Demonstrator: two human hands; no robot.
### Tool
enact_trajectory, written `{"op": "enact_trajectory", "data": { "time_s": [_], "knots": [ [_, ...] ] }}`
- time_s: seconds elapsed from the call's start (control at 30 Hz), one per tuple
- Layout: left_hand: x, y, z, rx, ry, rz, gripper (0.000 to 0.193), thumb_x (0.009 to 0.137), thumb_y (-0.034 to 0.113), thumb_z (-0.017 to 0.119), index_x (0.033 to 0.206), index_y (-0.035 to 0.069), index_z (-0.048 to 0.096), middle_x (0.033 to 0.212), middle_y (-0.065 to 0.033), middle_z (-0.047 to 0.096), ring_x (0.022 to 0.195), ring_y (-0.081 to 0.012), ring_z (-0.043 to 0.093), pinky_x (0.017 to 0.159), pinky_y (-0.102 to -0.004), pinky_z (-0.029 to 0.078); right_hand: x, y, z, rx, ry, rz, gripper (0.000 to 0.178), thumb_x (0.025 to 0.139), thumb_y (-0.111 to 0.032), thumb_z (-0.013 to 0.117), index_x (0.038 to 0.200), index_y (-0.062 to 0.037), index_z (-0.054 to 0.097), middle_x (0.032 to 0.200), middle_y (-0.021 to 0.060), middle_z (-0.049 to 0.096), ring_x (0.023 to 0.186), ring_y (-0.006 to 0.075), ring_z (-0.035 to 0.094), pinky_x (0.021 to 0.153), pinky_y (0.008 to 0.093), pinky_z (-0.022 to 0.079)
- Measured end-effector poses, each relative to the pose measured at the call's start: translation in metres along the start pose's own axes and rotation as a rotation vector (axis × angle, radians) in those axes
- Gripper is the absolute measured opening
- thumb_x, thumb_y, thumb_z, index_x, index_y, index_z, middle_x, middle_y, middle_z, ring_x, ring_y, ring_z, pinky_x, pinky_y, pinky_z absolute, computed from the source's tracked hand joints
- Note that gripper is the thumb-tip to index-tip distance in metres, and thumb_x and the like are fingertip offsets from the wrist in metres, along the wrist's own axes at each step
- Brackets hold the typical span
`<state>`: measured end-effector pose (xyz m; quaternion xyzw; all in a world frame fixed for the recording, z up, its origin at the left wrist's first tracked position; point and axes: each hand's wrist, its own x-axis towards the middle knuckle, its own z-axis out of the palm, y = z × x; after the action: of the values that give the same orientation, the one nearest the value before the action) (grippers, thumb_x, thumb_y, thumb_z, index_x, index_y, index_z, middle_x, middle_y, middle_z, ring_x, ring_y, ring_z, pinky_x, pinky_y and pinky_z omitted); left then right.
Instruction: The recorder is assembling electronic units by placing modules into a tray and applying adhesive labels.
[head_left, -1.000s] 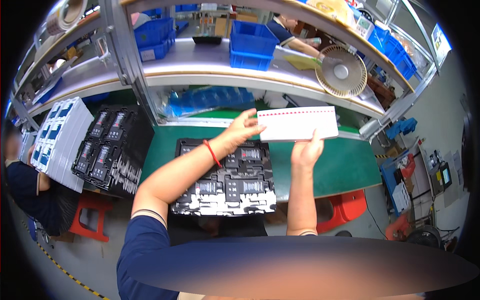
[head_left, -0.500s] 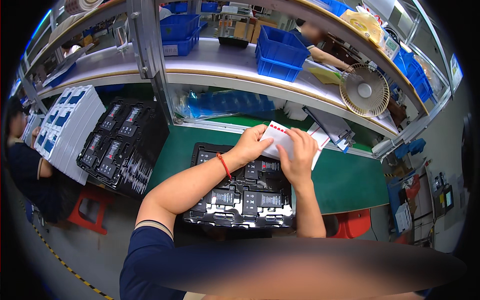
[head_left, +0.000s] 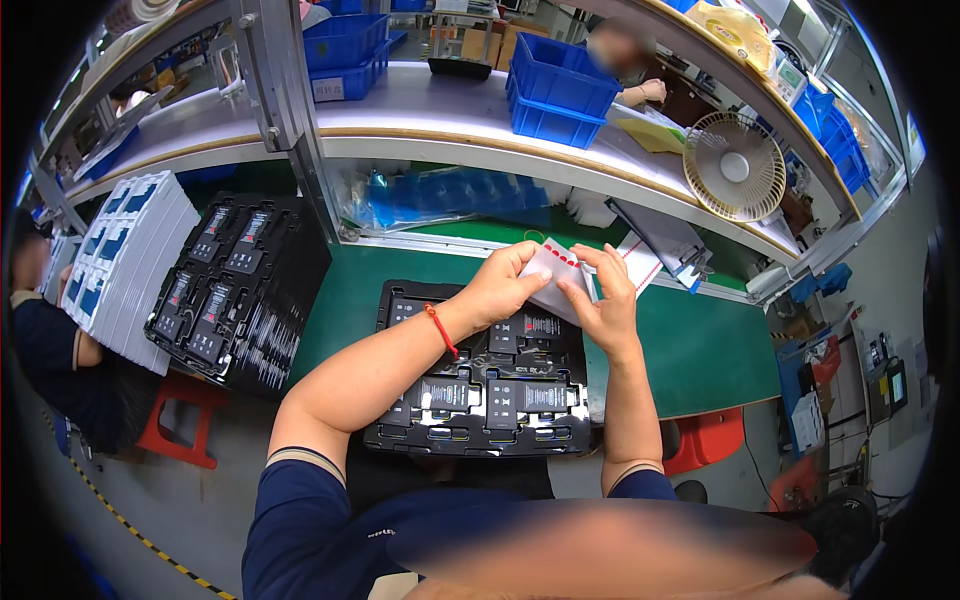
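My left hand [head_left: 508, 284] and my right hand [head_left: 603, 302] both hold a white sheet with small red marks [head_left: 556, 277] above the green bench mat [head_left: 700, 350]. The left fingers pinch its top edge, and the right fingers press on its right side. A red band sits on my left wrist. Under my hands lies a black tray [head_left: 480, 385] with several flat black parts in its pockets. More of the white sheet [head_left: 640, 262] shows past my right hand.
A tall stack of black trays [head_left: 240, 290] and a stack of white trays [head_left: 125, 255] stand at the left. Blue bins [head_left: 560, 90] and a small fan [head_left: 735, 165] sit on the shelf. A seated person [head_left: 50, 340] is far left, another person behind the shelf.
The long white sheet was held up level near the shelf. My hands have brought it down over the black tray and closer together, so most of it is now covered by my hands.
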<state>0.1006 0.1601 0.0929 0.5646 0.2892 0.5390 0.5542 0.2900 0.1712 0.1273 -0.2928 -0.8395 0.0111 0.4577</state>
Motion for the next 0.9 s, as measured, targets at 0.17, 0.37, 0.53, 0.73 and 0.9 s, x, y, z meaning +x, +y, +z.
{"op": "enact_trajectory", "data": {
  "time_s": [0.17,0.37,0.53,0.73,0.9],
  "knots": [
    [0.0,-0.001,0.002,-0.002,0.041,-0.028,0.011,0.097,0.006,0.058,0.107,0.003,0.062,0.096,-0.0023,0.068,0.087,-0.0067,0.061,0.075,-0.0255,0.051,-0.002,-0.011,0.0,0.058,-0.044,0.15,0.032,0.079,-0.008,0.077,0.108,0.0009,0.066,0.097,0.0151,0.069,0.088,0.0307,0.067,0.082,0.0375,0.052],
    [0.0,-0.003,-0.002,0.047,0.025,-0.024,0.023,0.097,0.005,0.059,0.12,0.003,0.057,0.101,-0.0058,0.069,0.09,-0.0083,0.063,0.078,-0.0254,0.051,-0.006,-0.012,0.0,-0.04,-0.067,0.087,0.023,0.081,-0.007,0.076,0.098,0.0035,0.065,0.093,0.0153,0.065,0.083,0.0288,0.065,0.074,0.0355,0.051],
    [-0.003,0.012,0.002,-0.046,0.006,0.046,0.039,0.095,0.002,0.062,0.132,0.004,0.051,0.105,-0.007,0.069,0.095,-0.01,0.064,0.083,-0.0247,0.051,-0.007,-0.013,-0.006,0.021,-0.072,0.128,0.022,0.08,-0.007,0.077,0.095,0.0029,0.065,0.093,0.0148,0.063,0.083,0.0286,0.063,0.073,0.0343,0.051],
    [-0.001,0.001,0.0,0.042,0.05,0.048,0.019,0.095,0.004,0.065,0.113,0.004,0.06,0.105,-0.0036,0.067,0.095,-0.008,0.063,0.084,-0.0242,0.052,-0.01,-0.01,-0.007,0.061,-0.092,0.141,0.025,0.078,-0.006,0.078,0.1,0.002,0.067,0.092,0.013,0.063,0.083,0.0242,0.063,0.073,0.0325,0.051],
    [-0.001,-0.002,-0.003,0.064,0.057,0.033,0.014,0.094,0.006,0.066,0.107,0.004,0.059,0.101,-0.0014,0.066,0.093,-0.0077,0.063,0.082,-0.024,0.052,-0.008,-0.01,-0.01,0.141,-0.053,0.22,0.026,0.077,-0.006,0.079,0.1,0.0013,0.068,0.091,0.0114,0.067,0.082,0.021,0.064,0.075,0.0315,0.051]
  ]
}}
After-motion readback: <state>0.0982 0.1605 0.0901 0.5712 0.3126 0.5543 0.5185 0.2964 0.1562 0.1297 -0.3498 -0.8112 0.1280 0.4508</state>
